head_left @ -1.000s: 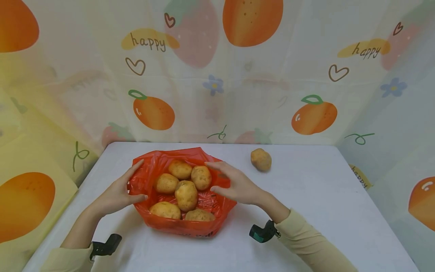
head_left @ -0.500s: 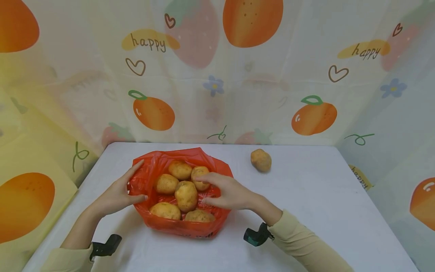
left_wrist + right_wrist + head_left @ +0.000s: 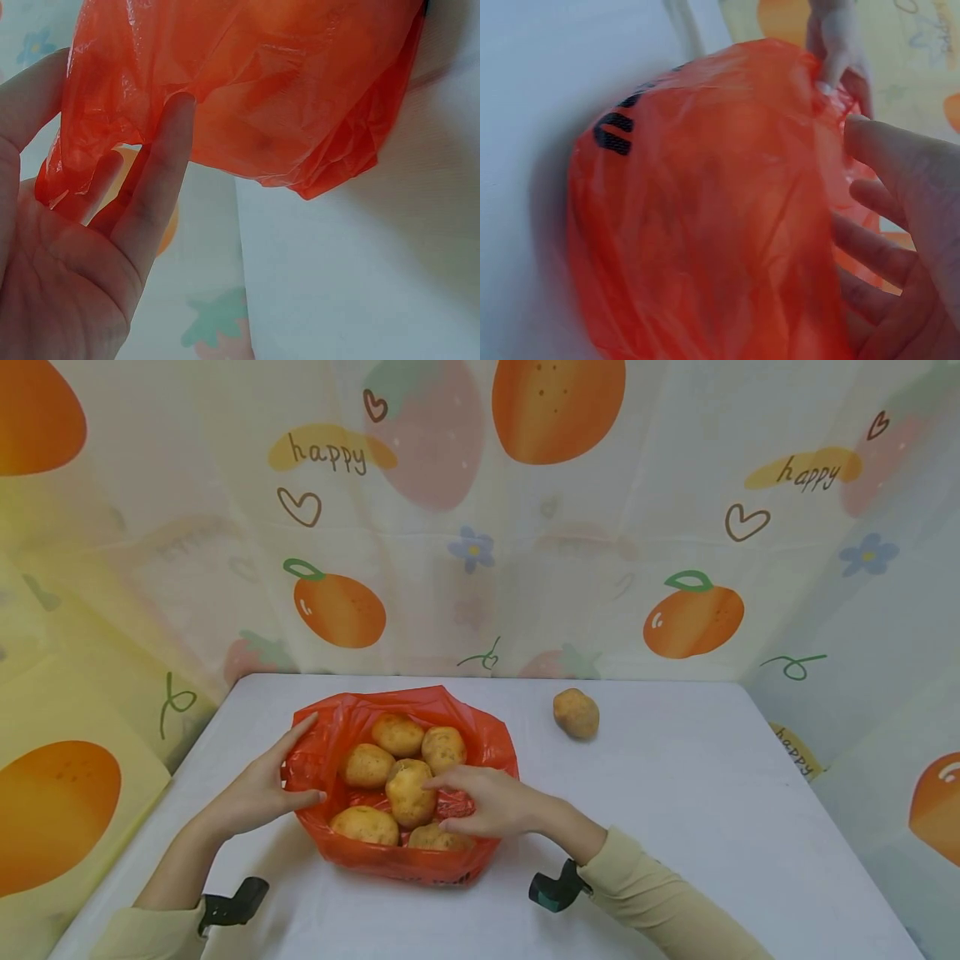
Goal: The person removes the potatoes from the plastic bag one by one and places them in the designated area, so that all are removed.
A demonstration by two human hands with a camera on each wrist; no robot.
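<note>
A red plastic bag stands with its mouth wide on the white table, several potatoes lying inside. At its left side, my left hand holds the rim, thumb inside the mouth and fingers outside; the left wrist view shows the thin plastic between its digits. My right hand reaches over the right rim, fingers and thumb apart. Its fingertips lie beside the middle potato and above the front right potato; whether they touch either I cannot tell. The bag's wall partly hides those fingers in the right wrist view.
A single potato lies on the white table behind and right of the bag. A cloth backdrop printed with fruit rises behind the table and along both sides.
My right hand has left the bag's right rim and moved left and nearer, over the potatoes. My left hand keeps its place on the rim.
</note>
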